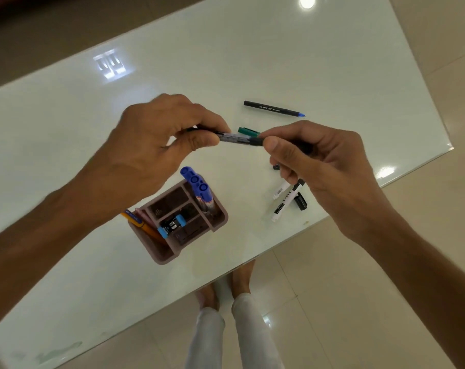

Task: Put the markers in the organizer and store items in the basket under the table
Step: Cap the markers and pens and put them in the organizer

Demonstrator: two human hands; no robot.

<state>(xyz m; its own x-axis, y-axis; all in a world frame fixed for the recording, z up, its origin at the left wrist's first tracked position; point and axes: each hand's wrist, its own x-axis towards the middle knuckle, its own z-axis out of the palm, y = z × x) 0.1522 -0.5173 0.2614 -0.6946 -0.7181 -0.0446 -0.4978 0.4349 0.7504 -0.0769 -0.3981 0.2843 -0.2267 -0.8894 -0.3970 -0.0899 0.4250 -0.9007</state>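
Both hands hold one black marker (238,137) level above the white table (279,49). My left hand (156,139) pinches its left end and my right hand (319,161) grips its right end. A green marker (248,131) lies just behind it. A black pen with a blue tip (272,108) lies farther back. Two white markers (286,199) and a loose black cap (301,201) lie under my right hand. The brown organizer (220,218) stands near the front edge with a blue marker (198,186) upright in it.
The organizer also holds an orange pen (143,226) and a blue and black sharpener (171,225). A small black cap (276,167) lies beside my right fingers. The table's front edge runs diagonally, with my legs and feet (226,315) on the tiled floor below. No basket is in view.
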